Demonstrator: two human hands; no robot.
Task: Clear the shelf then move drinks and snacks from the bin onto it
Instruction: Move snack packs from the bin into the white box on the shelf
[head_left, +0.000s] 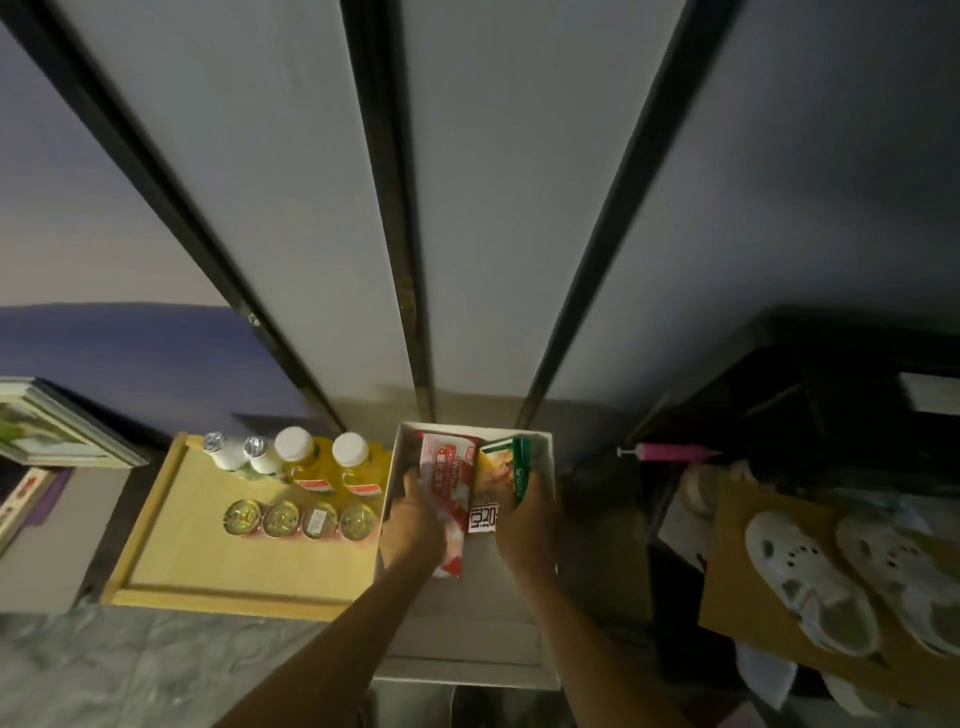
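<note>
Hands both down in the white bin (551, 452), so starting there. Left hand (410, 525) curled round the long red-and-white snack packet (449, 486), gripping near its lower end, top end leaning toward the far wall of the bin. Right hand (524, 522) wrapped round a green packet (521, 467) standing upright at the right side. Maybe brushing the yellow packet (491, 462) next to it too, can't tell from this angle. Snacks not out yet, all three packed side by side inside the bin.

Handling guess: looks like thin printed film on the long one, so light, crinkly, a bit slippery, and probably crumbly inside. Worth taking it nearer the middle to stop any flopping, and keeping the squeeze gentle. Green one looks stiffer, more like a small carton, so fine to hold by the flat sides.

Moving outward: wooden shelf (234, 566) just left of the bin, touching or nearly so. Already carrying two small white bottles (228, 452), two yellow juice bottles (311, 462) and a row of four cans (301, 519) along the far half. Seems like drinks done, snacks next. Off to the right, white clogs (810, 577) on cardboard, well apart from all this.
</note>
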